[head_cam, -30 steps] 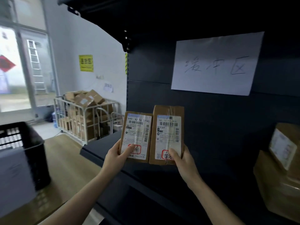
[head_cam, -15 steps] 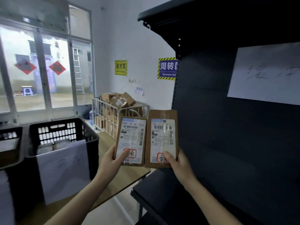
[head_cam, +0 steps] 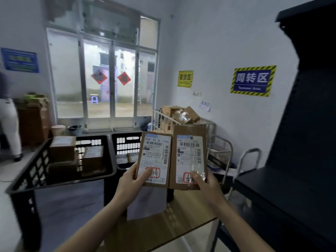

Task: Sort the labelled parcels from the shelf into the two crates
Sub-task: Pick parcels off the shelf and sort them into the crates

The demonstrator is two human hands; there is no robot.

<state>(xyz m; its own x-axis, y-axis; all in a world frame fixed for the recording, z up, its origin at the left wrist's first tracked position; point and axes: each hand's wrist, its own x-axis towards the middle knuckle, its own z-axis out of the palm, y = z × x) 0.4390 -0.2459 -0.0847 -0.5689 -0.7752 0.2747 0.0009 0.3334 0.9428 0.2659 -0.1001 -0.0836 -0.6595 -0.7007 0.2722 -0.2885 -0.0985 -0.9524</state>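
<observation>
My left hand (head_cam: 131, 184) grips the lower edge of a brown parcel (head_cam: 154, 155) whose white label bears a red-boxed mark. My right hand (head_cam: 205, 186) grips a second brown labelled parcel (head_cam: 189, 153) just to its right; the two parcels stand upright side by side, edges nearly touching. Beyond them, on a wooden table (head_cam: 181, 220), stand two black crates: the left crate (head_cam: 27, 180) holds several brown boxes, the right crate (head_cam: 127, 139) is partly hidden by the parcels. The dark shelf (head_cam: 291, 188) rises at the right.
A white wire cart (head_cam: 214, 142) piled with cardboard boxes stands behind the table by the wall. A person (head_cam: 9, 124) in white trousers stands at the far left beside stacked cartons. Glass doors fill the back wall.
The view has swung left from the shelf towards the table and crates. Both hands carried the two parcels along, still held side by side.
</observation>
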